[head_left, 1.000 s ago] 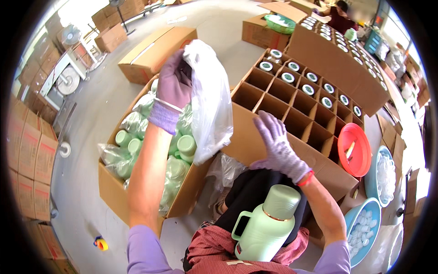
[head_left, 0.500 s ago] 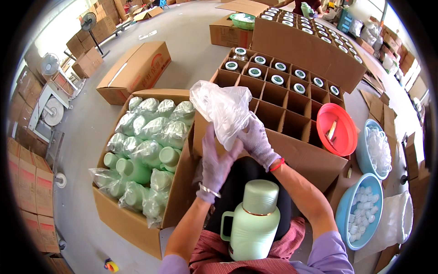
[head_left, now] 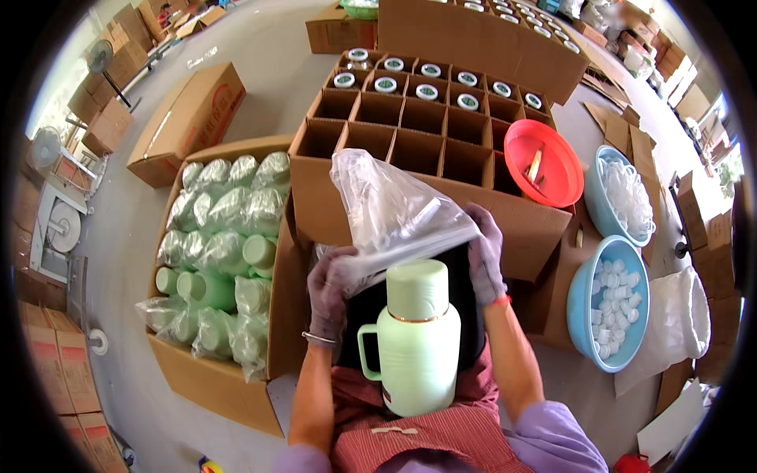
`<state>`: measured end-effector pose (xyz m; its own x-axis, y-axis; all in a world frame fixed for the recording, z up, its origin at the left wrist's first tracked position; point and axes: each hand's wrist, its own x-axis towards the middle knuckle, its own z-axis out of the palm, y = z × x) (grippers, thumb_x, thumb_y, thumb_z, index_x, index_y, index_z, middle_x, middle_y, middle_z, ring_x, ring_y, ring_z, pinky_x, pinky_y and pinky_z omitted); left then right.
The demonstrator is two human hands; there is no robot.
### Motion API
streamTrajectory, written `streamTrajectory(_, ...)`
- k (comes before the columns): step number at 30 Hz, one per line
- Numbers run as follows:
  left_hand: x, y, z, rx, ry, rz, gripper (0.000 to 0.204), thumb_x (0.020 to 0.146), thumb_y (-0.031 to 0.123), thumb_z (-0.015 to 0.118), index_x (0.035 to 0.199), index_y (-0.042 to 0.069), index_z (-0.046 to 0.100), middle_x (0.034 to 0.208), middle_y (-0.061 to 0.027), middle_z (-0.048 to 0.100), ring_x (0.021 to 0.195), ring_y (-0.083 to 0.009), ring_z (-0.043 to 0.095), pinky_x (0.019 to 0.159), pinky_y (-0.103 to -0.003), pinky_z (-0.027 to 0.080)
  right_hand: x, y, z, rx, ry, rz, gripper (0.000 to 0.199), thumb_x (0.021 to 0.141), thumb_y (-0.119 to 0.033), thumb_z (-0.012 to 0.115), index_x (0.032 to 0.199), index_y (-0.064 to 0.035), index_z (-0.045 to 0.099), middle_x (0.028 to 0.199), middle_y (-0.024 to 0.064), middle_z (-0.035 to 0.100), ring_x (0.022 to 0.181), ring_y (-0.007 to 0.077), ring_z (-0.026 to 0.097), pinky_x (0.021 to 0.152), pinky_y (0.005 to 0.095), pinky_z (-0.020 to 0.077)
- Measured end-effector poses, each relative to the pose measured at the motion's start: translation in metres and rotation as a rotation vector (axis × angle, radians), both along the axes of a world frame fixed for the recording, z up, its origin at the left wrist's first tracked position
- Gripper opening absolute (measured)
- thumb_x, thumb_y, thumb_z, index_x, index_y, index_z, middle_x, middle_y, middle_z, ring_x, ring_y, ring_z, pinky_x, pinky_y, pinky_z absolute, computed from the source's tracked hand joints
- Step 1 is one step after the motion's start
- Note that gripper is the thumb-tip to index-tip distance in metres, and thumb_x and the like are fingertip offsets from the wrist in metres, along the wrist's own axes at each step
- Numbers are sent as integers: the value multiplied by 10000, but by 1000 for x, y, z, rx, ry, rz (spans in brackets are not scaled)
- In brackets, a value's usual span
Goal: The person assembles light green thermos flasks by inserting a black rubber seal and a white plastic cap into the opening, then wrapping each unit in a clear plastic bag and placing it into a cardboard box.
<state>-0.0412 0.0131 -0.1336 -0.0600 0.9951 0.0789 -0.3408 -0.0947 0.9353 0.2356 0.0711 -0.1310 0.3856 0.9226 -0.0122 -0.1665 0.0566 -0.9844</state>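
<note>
A clear plastic bag (head_left: 390,205) is spread wide between my two gloved hands, its mouth edge toward me. My left hand (head_left: 328,290), slightly blurred, pinches one side of that edge. On the opposite side my right hand (head_left: 486,254) grips the other corner. Just below the bag, a pale green vacuum jug (head_left: 418,355) with a side handle and a cup-like lid stands upright on my lap. To my left, a carton (head_left: 213,394) holds several similar green jugs (head_left: 206,292) wrapped in clear bags.
Ahead stands a divided carton (head_left: 426,206) with white-topped bottles (head_left: 426,92) in its far cells. A red basin (head_left: 544,177) rests on its right corner. Blue basins on the right hold white rings (head_left: 627,197) and small white caps (head_left: 615,307). A closed carton (head_left: 189,118) lies far left.
The crumpled bag is now opened out and lowered over the jug. My hands have moved apart to its two sides. The whole view has shifted, with the cartons ahead higher and farther left.
</note>
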Motion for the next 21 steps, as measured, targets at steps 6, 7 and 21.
streamTrajectory(6,-5,-74,38,329,563,-32,448,984,297,545,1296,-21,592,952,-170,676,858,-276,664,768,-332,515,-9,-164,37,558,-1228,-50,415,825,-204,702,1132,27,546,1174,196,563,1147,369,550,1106,586,336)
streamTrajectory(7,-2,-89,36,189,523,42,401,974,243,565,1281,-12,603,971,-179,677,876,-302,666,789,-341,520,-14,-179,31,437,-1236,-5,357,842,-134,619,1162,5,540,1174,196,544,1136,398,538,1099,605,313)
streamTrajectory(21,-50,-109,74,-154,564,-473,407,914,107,616,1300,5,540,1113,-93,636,1051,-182,608,936,-327,478,21,-278,28,427,-1274,794,216,738,-245,675,937,-161,670,976,28,604,964,240,576,944,481,448)
